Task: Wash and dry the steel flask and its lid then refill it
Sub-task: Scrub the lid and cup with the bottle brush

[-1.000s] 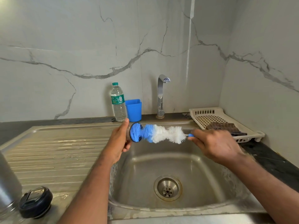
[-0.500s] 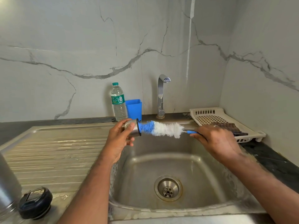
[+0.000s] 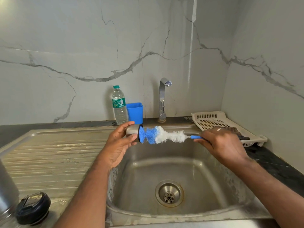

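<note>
My left hand [image 3: 118, 145] grips a small steel cup-shaped lid [image 3: 131, 131] with a black rim, held sideways above the sink with its mouth facing right. My right hand [image 3: 220, 143] holds the blue handle of a bottle brush [image 3: 164, 136]. The brush's blue bristle tip is at the lid's mouth, and its white bristles are outside. The steel flask [image 3: 6, 186] stands at the far left edge, mostly cut off. A black inner lid [image 3: 33, 207] lies on the drainboard beside it.
The steel sink basin [image 3: 205, 170] lies below my hands, with the ribbed drainboard [image 3: 49, 153] to its left. Behind stand the tap [image 3: 162, 99], turned off, a water bottle [image 3: 119, 106] and a blue cup [image 3: 135, 112]. A white tray [image 3: 195, 116] holds a dark cloth [image 3: 243, 137] at right.
The brush went deeper into the steel lid, then slid back out to the right, so more blue bristles show. My left hand turned the lid's mouth from facing me to sideways.
</note>
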A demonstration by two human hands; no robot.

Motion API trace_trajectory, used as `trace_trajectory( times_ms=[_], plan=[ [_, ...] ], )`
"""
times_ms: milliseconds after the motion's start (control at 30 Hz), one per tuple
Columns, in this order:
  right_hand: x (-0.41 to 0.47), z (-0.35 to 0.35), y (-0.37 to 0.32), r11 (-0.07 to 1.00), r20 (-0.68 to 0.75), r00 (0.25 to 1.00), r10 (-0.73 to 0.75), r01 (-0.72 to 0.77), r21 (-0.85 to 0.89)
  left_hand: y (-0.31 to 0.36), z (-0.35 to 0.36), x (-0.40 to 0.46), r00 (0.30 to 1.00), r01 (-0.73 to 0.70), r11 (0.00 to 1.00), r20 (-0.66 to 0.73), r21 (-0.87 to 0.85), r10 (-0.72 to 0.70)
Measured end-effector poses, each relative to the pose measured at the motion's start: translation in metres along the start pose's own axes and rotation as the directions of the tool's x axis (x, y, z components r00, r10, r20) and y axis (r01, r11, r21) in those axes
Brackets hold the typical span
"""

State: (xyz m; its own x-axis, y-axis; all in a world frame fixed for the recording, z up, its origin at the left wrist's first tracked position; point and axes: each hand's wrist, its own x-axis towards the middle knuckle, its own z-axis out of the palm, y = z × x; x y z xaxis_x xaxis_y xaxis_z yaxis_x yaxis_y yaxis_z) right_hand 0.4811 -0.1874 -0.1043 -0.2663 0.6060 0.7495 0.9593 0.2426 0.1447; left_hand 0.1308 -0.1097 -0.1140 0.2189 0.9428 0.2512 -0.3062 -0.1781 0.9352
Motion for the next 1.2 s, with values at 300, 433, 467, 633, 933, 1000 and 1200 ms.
trace_trajectory(
  times_ms=[300,433,467,633,933,1000,1200],
  plan=[
    [-0.003,-0.003,-0.006,0.947,0.362,0.919,0.155,-0.242,0.211,0.007,0.003,0.0,1.0,0.023,0.987,0.023,-0.16,-0.02],
    [-0.004,-0.002,-0.007,0.891,0.407,0.907,0.109,-0.271,0.365,0.005,0.006,0.0,1.0,-0.026,0.968,0.008,-0.248,0.029],
    [-0.004,0.0,-0.007,0.889,0.382,0.919,0.101,-0.256,0.381,0.004,0.006,0.001,0.998,-0.054,0.969,-0.024,-0.242,0.05],
    [0.003,0.003,-0.018,0.969,0.155,0.98,0.127,-0.155,0.191,0.001,0.005,0.003,0.974,-0.166,0.984,-0.147,0.058,0.173],
    [0.0,0.002,-0.01,0.934,0.424,0.904,0.047,-0.19,0.302,0.012,0.002,0.002,0.995,-0.049,0.98,-0.094,-0.195,0.032],
    [-0.002,0.0,-0.014,0.811,0.575,0.818,0.004,-0.339,0.476,0.011,0.004,0.001,0.995,0.009,0.97,-0.09,-0.241,-0.032],
    [-0.003,0.0,-0.022,0.912,0.366,0.923,0.12,-0.248,0.328,0.002,0.016,0.004,0.976,-0.108,0.986,-0.203,-0.126,0.081]
  ],
)
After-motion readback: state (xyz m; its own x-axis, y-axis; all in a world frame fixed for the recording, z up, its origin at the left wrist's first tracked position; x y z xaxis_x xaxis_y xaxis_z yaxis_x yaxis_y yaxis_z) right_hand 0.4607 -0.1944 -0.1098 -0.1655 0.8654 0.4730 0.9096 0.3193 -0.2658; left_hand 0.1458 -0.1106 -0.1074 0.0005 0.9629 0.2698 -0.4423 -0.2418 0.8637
